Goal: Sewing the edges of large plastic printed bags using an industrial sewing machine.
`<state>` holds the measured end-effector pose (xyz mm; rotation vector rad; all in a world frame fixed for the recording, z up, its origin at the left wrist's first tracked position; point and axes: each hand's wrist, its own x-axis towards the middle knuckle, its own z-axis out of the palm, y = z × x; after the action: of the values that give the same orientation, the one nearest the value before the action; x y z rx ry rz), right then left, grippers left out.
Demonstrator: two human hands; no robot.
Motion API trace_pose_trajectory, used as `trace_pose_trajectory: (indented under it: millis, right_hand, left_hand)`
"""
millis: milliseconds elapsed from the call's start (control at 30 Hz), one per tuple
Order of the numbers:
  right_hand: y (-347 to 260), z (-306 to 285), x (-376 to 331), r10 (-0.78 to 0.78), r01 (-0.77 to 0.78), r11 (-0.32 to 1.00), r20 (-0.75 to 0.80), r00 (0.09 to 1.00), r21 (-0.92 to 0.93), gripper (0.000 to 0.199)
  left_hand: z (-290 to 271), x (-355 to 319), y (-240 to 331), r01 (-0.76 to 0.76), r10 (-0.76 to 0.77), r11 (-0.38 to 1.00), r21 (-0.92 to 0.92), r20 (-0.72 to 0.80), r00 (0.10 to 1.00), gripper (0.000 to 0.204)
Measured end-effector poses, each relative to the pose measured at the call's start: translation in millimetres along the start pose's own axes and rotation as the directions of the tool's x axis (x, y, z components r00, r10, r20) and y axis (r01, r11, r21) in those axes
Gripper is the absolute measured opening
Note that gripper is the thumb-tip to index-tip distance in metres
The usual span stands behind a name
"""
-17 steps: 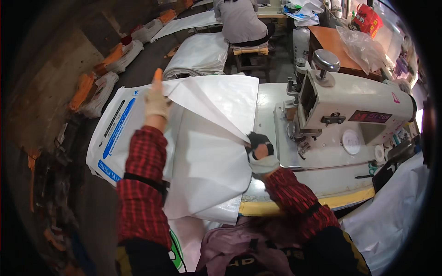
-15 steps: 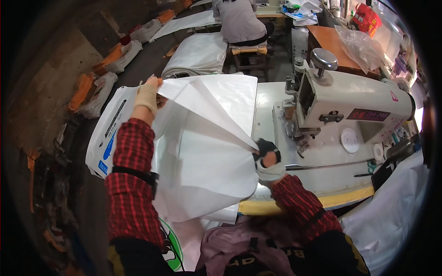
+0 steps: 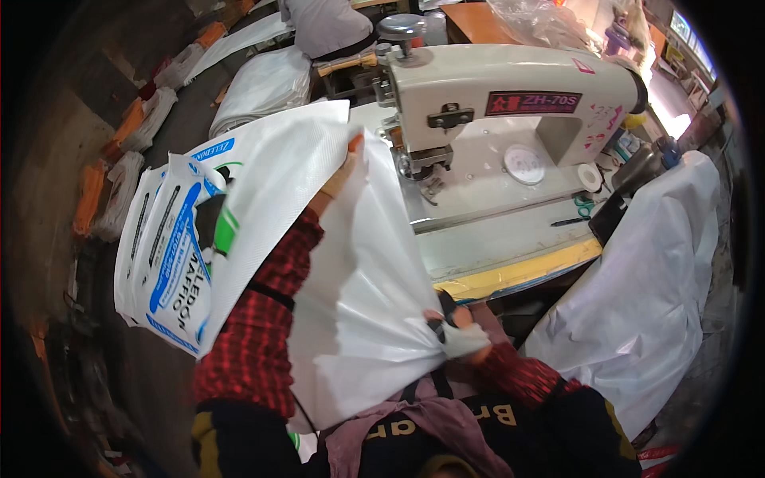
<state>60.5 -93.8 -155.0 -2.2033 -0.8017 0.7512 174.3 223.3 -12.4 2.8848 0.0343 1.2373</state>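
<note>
A large white woven sack (image 3: 343,279) with blue, black and green print spreads between my hands. My left hand (image 3: 343,171), wrapped at the wrist, is closed on the sack's upper part near the sewing machine (image 3: 494,88); a fold of the sack covers part of it. Close to my body, my right hand (image 3: 458,331), in a dark half-glove with a pale wrist wrap, grips a bunched edge of the sack. Creases fan out from that grip. The printed side (image 3: 179,255) hangs to the left of my left forearm.
The machine's table has a yellow front edge (image 3: 518,271). On it lie green scissors (image 3: 584,207), a black pen (image 3: 570,222) and a white tape roll (image 3: 590,177). White sheeting (image 3: 637,295) drapes at right. Beyond are stacked sacks (image 3: 263,88) and a seated person (image 3: 327,28).
My left hand has swung right toward the machine, carrying the sack's upper part and turning its printed side into view. My right hand has come down closer to my body, still gripping the edge.
</note>
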Motion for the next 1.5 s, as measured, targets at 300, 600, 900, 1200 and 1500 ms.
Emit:
trace_pose_trajectory:
  millis: [300, 600, 900, 1200, 1500]
  right_hand:
    - [63, -2, -88, -0.004, 0.023, 0.973, -0.082, 0.997, 0.23, 0.033]
    - [-30, -42, 36, -0.074, 0.14, 0.942, 0.218, 0.973, -0.306, 0.042]
    - [-36, -80, 113, -0.011, 0.01, 1.0, 0.101, 0.995, 0.005, 0.049]
    - [-55, -60, 33, -0.016, 0.116, 0.95, 0.329, 0.944, -0.289, 0.05]
    - [-59, -71, 75, 0.033, -0.024, 0.991, 0.066, 0.997, -0.128, 0.059]
  left_hand:
    - [79, -69, 54, 0.698, -0.579, 0.715, -0.027, 0.536, 0.614, 0.041]
    - [115, -51, -86, 0.019, -0.205, 0.908, 0.419, 0.405, 0.891, 0.042]
    - [-102, 22, 52, 0.373, -0.156, 0.817, 0.44, 0.791, -0.592, 0.061]
    - [-204, -74, 171, 0.148, 0.296, 0.955, -0.257, 0.845, -0.446, 0.037]
    - [-245, -38, 142, -0.27, 0.268, 0.928, -0.257, 0.963, 0.005, 0.017]
